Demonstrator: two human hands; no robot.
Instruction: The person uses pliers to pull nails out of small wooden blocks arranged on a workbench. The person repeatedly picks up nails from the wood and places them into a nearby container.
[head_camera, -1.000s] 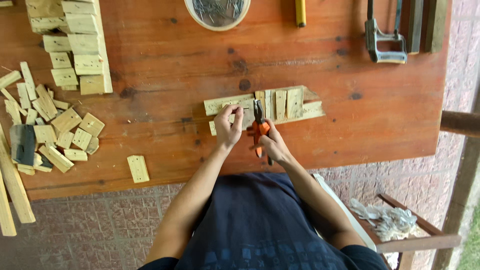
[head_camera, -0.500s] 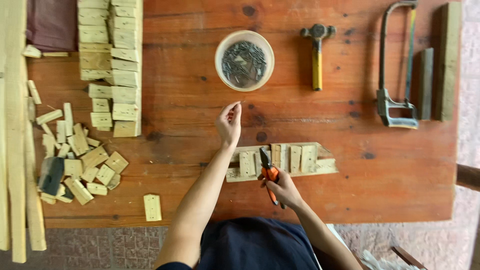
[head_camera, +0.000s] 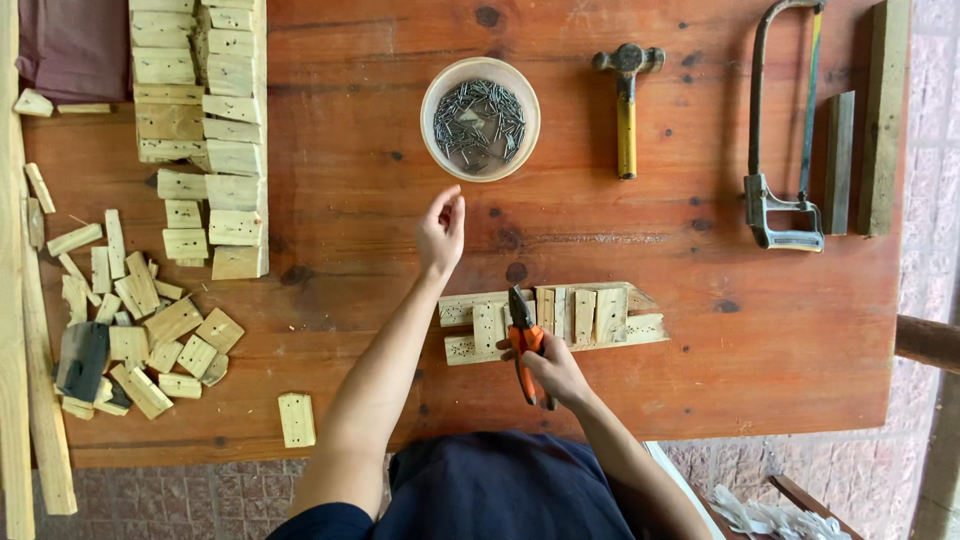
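Observation:
My left hand (head_camera: 441, 231) is stretched out over the wooden table (head_camera: 350, 230), fingers loosely together and holding nothing I can see, a short way below a round bowl of nails (head_camera: 480, 118). My right hand (head_camera: 556, 367) grips orange-handled pliers (head_camera: 524, 340), whose jaws rest on a small frame of nailed wooden slats (head_camera: 552, 320) lying flat near the table's front edge.
A hammer (head_camera: 626, 102) and a hacksaw (head_camera: 784, 130) lie at the back right beside wood bars (head_camera: 884, 115). Stacked wood blocks (head_camera: 205, 130) sit at back left, a heap of offcuts (head_camera: 140, 330) at left, one block (head_camera: 296, 419) near the front edge.
My left hand left the slat frame and moved up toward the nail bowl. The right hand kept the pliers on the frame. The view shifted to show more of the table's far side.

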